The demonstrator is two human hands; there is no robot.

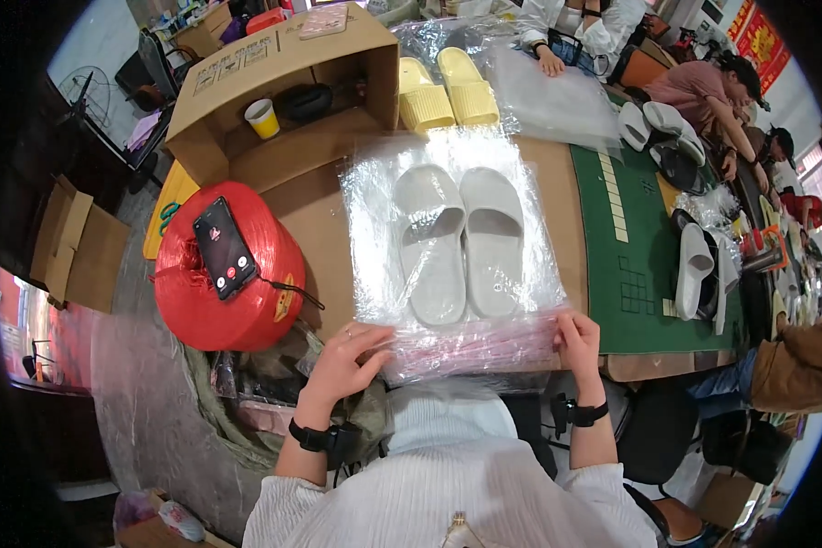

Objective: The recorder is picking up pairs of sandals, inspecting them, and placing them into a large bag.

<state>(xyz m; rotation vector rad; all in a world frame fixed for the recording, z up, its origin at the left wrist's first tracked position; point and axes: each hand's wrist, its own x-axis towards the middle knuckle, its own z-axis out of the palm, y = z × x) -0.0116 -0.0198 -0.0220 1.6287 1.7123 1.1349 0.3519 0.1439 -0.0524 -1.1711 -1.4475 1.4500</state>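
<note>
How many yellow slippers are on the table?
2: a left yellow slipper and a right yellow slipper, side by side beyond the bagged white pair. Others may be hidden.

Left hand (345,358): lower centre-left of the frame, fingers spread and curled, palm down.
Right hand (579,342): lower centre-right, fingers bent, pinching.
Wrists: each wears a dark band.
Forearms: bare, rising from the lower edge.

both hands (466,352) pinch near edge of clear plastic bag (447,173) holding white slippers (458,242) on table (310,205).
</note>
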